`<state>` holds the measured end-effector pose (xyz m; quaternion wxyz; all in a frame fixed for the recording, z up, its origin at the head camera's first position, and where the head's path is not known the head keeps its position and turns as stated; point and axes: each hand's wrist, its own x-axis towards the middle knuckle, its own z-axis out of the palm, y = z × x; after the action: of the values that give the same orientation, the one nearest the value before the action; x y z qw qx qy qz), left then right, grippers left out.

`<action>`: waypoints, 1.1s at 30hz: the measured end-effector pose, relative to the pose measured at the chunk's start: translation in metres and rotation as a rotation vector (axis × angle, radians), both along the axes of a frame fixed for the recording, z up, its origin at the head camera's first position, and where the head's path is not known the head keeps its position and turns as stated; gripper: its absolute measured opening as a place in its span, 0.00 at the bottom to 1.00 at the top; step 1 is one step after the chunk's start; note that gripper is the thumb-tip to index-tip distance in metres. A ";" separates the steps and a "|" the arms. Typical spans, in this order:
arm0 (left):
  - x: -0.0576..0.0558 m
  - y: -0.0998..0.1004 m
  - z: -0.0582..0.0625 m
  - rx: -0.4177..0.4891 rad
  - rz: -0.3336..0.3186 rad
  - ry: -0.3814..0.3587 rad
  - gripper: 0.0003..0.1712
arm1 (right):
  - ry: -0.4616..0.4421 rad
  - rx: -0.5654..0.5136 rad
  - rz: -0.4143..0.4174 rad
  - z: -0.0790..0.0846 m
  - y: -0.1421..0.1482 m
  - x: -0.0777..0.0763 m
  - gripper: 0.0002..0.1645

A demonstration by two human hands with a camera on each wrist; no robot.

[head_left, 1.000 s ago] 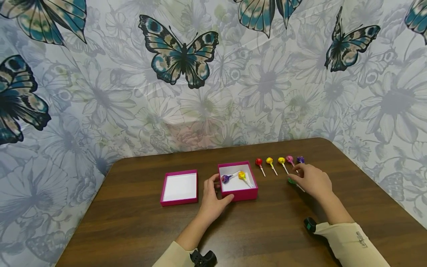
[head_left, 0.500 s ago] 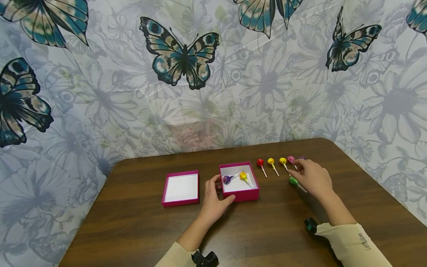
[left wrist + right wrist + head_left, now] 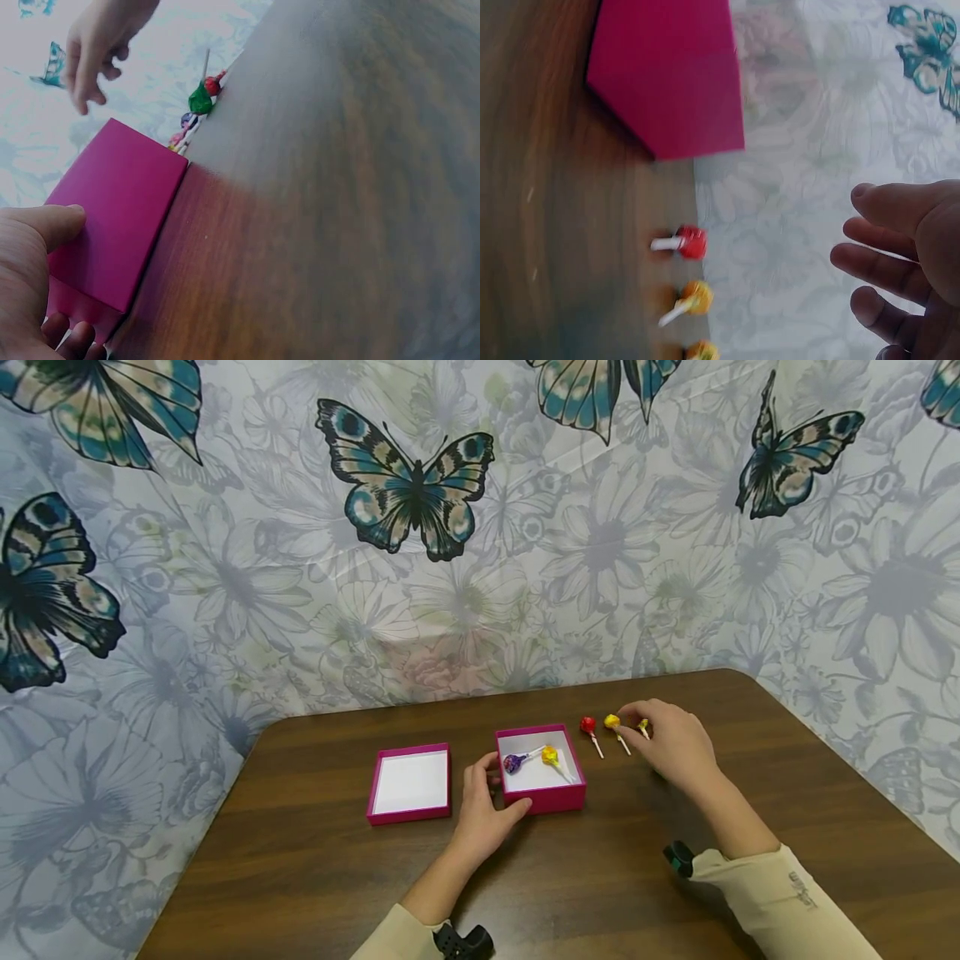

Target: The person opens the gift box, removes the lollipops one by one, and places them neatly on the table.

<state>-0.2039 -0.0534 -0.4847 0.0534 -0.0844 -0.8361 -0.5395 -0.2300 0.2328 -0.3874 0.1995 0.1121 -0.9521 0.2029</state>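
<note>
My left hand (image 3: 480, 818) grips the open magenta box (image 3: 546, 799) at its near left corner, thumb on the front wall and fingers along the left side. Inside the box lie a purple lollipop (image 3: 513, 764) and a yellow lollipop (image 3: 550, 755). Over the row of lollipops hovers my right hand (image 3: 673, 748), its fingers loosely bent and apart in the right wrist view, holding nothing. Left of it lie a red lollipop (image 3: 588, 724) and a yellow lollipop (image 3: 612, 722); another yellow lollipop (image 3: 643, 725) shows partly between its fingers. A green lollipop (image 3: 200, 99) appears in the left wrist view, hidden in the head view.
The magenta box lid (image 3: 408, 817), white inside, lies left of the box on the brown wooden table (image 3: 300, 877). Behind the table's far edge hangs a cloth (image 3: 247, 610) printed with flowers and butterflies. Dark straps with devices (image 3: 463, 941) sit on both wrists.
My right hand has moved left along the row, from the pink and green lollipops to the yellow ones, and now covers the lollipops at the right end. The left hand stays on the box.
</note>
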 end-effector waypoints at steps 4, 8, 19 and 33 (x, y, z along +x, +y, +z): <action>0.000 0.001 0.000 0.001 -0.004 0.003 0.47 | 0.004 -0.013 0.035 0.005 -0.013 -0.003 0.11; 0.000 0.001 0.000 -0.004 -0.005 -0.004 0.47 | -0.024 -0.030 0.054 0.008 -0.025 -0.007 0.10; 0.001 0.000 0.002 0.001 -0.013 -0.010 0.47 | -0.155 -0.090 0.110 -0.006 -0.054 -0.018 0.13; -0.001 0.000 -0.002 0.004 -0.022 0.020 0.47 | -0.277 0.000 0.158 -0.020 -0.076 -0.033 0.16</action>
<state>-0.2050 -0.0539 -0.4863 0.0559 -0.0991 -0.8334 -0.5408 -0.2633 0.1566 -0.4078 0.0497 0.1576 -0.9587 0.2314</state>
